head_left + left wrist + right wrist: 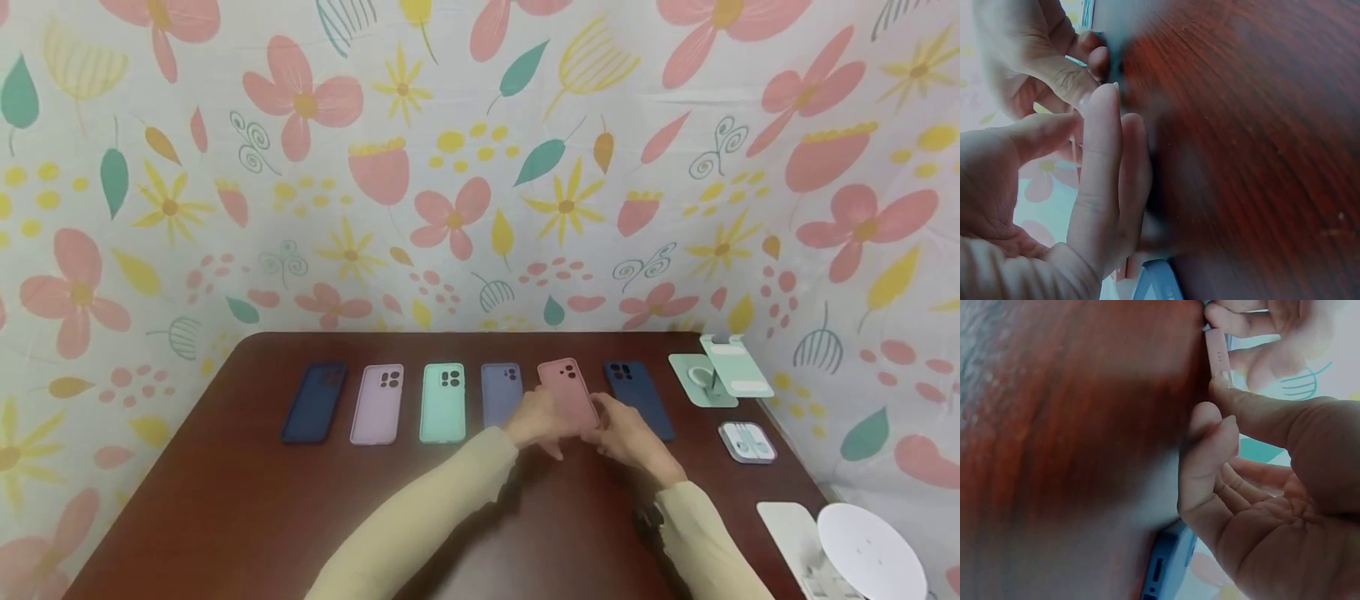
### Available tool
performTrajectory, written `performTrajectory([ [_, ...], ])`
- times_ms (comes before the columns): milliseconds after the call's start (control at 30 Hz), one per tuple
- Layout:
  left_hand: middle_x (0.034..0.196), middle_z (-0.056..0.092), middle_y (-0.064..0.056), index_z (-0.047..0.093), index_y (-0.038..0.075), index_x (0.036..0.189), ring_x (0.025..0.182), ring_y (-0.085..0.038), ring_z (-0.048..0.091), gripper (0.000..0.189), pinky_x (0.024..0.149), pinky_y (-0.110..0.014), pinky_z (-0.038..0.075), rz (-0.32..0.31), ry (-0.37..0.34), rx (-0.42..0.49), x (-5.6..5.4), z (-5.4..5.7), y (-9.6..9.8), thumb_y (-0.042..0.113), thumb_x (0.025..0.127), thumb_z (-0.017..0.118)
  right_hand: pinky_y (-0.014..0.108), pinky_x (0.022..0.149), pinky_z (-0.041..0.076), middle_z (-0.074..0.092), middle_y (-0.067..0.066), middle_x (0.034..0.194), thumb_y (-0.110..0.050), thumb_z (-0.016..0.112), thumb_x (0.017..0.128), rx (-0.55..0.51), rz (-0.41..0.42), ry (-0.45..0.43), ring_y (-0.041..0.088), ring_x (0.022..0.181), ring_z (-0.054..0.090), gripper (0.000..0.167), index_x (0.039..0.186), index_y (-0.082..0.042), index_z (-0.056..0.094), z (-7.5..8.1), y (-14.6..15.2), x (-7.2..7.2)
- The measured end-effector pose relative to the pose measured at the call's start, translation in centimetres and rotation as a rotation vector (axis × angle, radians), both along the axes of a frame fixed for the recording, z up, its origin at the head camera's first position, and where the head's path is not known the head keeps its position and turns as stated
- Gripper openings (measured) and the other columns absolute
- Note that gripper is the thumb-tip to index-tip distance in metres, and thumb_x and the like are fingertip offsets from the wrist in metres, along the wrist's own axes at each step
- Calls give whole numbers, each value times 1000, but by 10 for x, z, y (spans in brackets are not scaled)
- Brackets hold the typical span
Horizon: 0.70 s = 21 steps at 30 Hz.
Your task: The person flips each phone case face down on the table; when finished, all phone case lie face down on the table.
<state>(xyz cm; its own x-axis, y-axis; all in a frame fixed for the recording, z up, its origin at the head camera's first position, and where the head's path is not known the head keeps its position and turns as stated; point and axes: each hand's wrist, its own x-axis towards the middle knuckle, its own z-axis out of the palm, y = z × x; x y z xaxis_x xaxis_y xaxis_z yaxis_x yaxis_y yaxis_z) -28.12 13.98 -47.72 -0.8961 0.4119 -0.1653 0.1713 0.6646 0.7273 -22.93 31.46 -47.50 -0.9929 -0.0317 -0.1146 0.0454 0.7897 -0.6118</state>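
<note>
The pink phone case (567, 385), with a camera cutout at its far end, lies in a row of phone cases in the head view. My left hand (538, 419) grips its near left part. At its near right corner, the right hand (630, 433) pinches the edge between thumb and fingers. From the right wrist, a narrow side of the pink case shows, with the thumb right at its corner; fingers hide most of the case in the left wrist view. Beside the left hand lies a periwinkle phone case (501, 390), and beside the right hand a dark blue one (641, 400).
Leftward along the row lie a mint case (442, 408), a lilac case (377, 408) and a navy case (313, 408). A mint folding stand (738, 371), boxed earphones (747, 442) and a white round-topped stand (870, 550) line the right of the brown table (247, 508).
</note>
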Motion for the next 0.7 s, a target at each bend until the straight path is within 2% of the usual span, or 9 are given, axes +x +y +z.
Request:
performTrajectory([
  [33, 134, 66, -31, 61, -5, 134, 63, -22, 79, 71, 96, -33, 66, -4, -37, 60, 4, 7, -4, 41, 87, 89, 32, 65, 54, 66, 10, 84, -8, 76, 98, 6, -1, 17, 15, 68, 67, 72, 159, 9, 41, 0, 0, 0],
  [100, 125, 67, -28, 65, 0, 123, 54, -23, 77, 58, 83, -31, 67, 7, -78, 152, 6, 9, -6, 41, 88, 87, 31, 65, 52, 65, 9, 82, -9, 78, 96, 11, -4, 37, 15, 67, 66, 74, 158, 8, 42, 2, 0, 2],
  [233, 100, 72, -15, 69, 11, 106, 50, -22, 73, 43, 60, -31, 64, 12, -110, 218, 8, 10, -5, 48, 88, 83, 32, 65, 52, 65, 8, 80, -8, 81, 94, 15, -8, 71, 14, 66, 66, 74, 157, 8, 45, 9, -2, 4],
  [367, 80, 68, -4, 69, 14, 97, 50, -25, 72, 39, 53, -34, 62, 25, -148, 254, 10, 8, -2, 50, 88, 82, 32, 64, 52, 65, 8, 80, -7, 80, 94, 11, -8, 88, 15, 66, 64, 72, 156, 8, 46, 13, -5, 7],
  [467, 79, 69, -2, 69, 14, 96, 52, -26, 72, 41, 51, -37, 63, 37, -179, 279, 11, 9, -1, 52, 88, 83, 33, 66, 53, 68, 10, 84, -5, 79, 94, 19, -7, 106, 15, 67, 65, 71, 156, 8, 46, 17, -7, 7],
  [633, 83, 74, -6, 69, 13, 94, 53, -28, 73, 46, 50, -38, 63, 56, -208, 293, 10, 11, 3, 56, 89, 83, 35, 70, 56, 75, 17, 98, -2, 76, 94, 42, -21, 120, 16, 71, 68, 70, 157, 7, 45, 21, -10, 8],
  [700, 83, 74, -8, 69, 12, 92, 53, -28, 73, 48, 50, -38, 63, 67, -214, 289, 10, 12, 4, 57, 88, 83, 35, 70, 56, 75, 18, 99, 0, 75, 95, 45, -27, 113, 16, 71, 68, 71, 158, 6, 44, 22, -11, 9],
])
